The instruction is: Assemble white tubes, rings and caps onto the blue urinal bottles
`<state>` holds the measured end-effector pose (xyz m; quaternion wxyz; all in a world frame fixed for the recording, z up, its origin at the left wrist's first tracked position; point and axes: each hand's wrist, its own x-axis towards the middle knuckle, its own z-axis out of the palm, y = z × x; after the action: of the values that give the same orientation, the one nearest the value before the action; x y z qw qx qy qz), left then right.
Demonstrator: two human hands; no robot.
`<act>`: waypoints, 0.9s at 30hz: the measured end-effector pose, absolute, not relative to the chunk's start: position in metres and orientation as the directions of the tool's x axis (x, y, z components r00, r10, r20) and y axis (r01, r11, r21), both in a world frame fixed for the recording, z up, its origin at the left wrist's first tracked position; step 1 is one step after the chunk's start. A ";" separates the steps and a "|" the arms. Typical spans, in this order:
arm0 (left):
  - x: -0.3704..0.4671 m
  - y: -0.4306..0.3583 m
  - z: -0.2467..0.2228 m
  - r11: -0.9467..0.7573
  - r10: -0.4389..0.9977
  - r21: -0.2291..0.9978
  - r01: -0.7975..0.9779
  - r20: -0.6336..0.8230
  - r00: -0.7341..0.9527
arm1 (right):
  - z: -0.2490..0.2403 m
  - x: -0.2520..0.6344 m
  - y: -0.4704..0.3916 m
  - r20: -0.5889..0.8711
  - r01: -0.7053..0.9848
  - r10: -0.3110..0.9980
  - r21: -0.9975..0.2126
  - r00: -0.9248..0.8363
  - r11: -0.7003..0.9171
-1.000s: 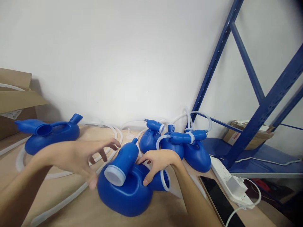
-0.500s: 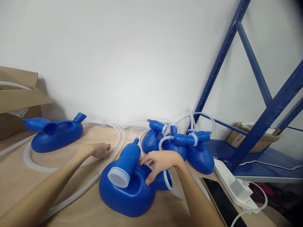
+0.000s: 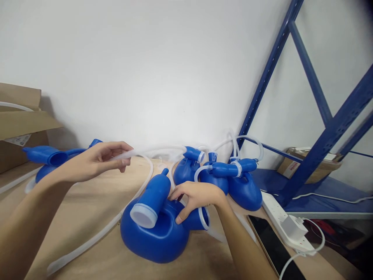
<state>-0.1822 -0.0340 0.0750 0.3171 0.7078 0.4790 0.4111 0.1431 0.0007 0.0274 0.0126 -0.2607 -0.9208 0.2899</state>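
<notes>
My left hand is raised over the left half of the table, its fingers closed around a translucent white tube. From that hand the tube runs right along the wall toward the blue bottles. My right hand grips the handle of a blue plastic urinal bottle, which lies on its side with its open neck to the right. Across the bottle rests a blue funnel-shaped piece with a white cap. A second tube curves over the table beside the bottle.
More blue bottles with tubes stand at the back right. Another bottle with a funnel piece lies at left, partly behind my left arm, near an open cardboard box. At right are a phone, a power strip and blue shelving.
My left hand has lifted off the table with the tube, moving up and slightly left. The tube has risen with it. My right hand stays on the bottle.
</notes>
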 end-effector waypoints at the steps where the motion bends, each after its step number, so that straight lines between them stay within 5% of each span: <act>1: -0.179 -0.040 0.077 -0.387 0.915 0.777 0.497 0.258 0.310 | 0.029 0.143 -0.001 -0.157 0.515 0.515 -0.512 -0.843 0.687; 12: -0.168 -0.085 0.075 -0.696 0.715 0.572 0.434 0.604 0.352 | 0.055 0.154 -0.024 -0.115 0.707 0.727 -0.374 -0.677 0.600; 17: -0.170 -0.079 0.073 -0.756 0.637 0.501 0.421 0.712 0.297 | 0.083 0.226 -0.046 -0.079 0.759 0.922 -0.597 -0.379 0.261; 21: -0.165 -0.081 0.076 -0.869 0.495 0.383 0.313 0.699 0.516 | 0.085 0.259 -0.035 0.128 0.274 0.991 -0.952 -0.038 0.134; 24: -0.158 -0.088 0.074 -0.903 0.403 0.172 0.393 0.656 0.639 | 0.076 0.249 -0.013 0.149 0.021 0.988 -0.989 0.045 0.148; 27: -0.149 -0.099 0.067 -0.892 0.359 0.002 0.451 0.608 0.708 | 0.065 0.224 0.004 0.089 -0.187 0.990 -0.980 -0.110 0.068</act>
<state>-0.1486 -0.0990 0.0672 -0.0737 0.9213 0.2201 0.3122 0.2241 0.0037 0.0648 0.5328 -0.4016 -0.5001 0.5520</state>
